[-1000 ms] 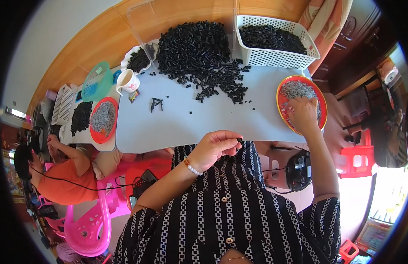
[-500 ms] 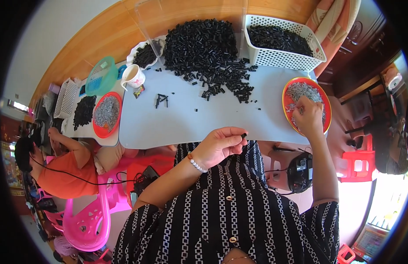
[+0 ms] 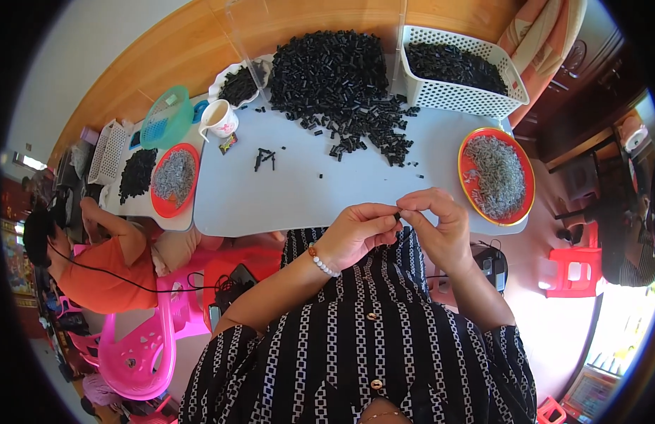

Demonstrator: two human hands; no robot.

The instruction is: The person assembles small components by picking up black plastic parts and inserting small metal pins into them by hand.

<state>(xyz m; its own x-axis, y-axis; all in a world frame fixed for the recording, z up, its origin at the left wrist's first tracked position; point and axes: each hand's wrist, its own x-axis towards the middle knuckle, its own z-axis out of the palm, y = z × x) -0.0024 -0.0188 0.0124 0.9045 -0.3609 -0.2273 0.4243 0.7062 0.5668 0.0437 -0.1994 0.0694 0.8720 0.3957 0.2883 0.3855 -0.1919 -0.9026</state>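
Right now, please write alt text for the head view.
A person's bare left hand and right hand meet at a small black piece in front of a pale blue table. On it are a heap of short black pieces, a white perforated basket of black pieces, and a red plate of small grey pieces.

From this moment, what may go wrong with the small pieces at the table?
The small black piece might slip from the left hand and drop, as the right hand meets it around the near edge of the table. The red plate of grey pieces sits at the table's right edge, so a bump might spill it.
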